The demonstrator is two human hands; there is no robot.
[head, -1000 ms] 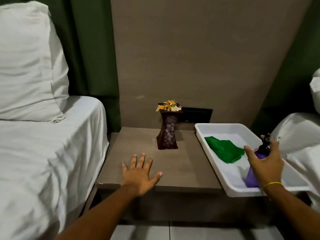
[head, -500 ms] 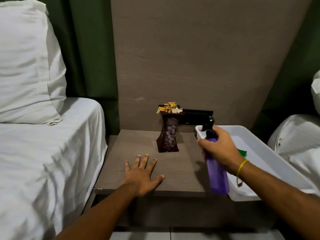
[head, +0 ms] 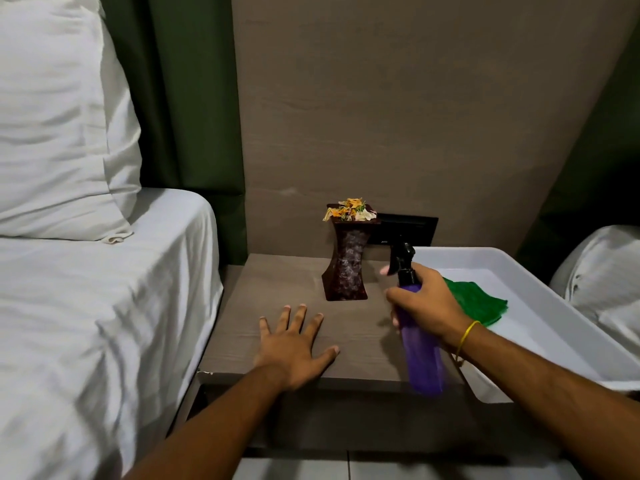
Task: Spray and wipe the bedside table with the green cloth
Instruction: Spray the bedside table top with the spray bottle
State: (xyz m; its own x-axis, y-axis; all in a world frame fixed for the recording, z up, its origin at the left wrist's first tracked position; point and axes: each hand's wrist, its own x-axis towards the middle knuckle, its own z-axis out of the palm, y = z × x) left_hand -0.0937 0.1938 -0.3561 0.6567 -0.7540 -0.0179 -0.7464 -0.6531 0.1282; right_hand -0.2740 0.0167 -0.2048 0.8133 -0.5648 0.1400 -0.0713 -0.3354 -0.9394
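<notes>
Right hand [head: 427,303] gripped the rigid purple spray bottle [head: 420,355] at its neck; soft green cloth [head: 479,301] awaited pinching; left hand [head: 294,348] lay splayed, empty.

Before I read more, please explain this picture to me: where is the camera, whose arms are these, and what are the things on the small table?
There is no machine here. A person wears one wide-angle camera on the head, looking forward and down, so the two bare arms coming in from the bottom edge are that person's own.

The left hand lies flat, fingers spread, on the brown bedside table, which stands between two beds with white sheets. The right hand holds a purple spray bottle with a black nozzle above the table top; one finger seems to rest at the trigger.

At the back of the table stands a dark vase with small dried flowers. On the right side sits a white tray, and a folded green cloth lies inside it, not yet picked up.
</notes>
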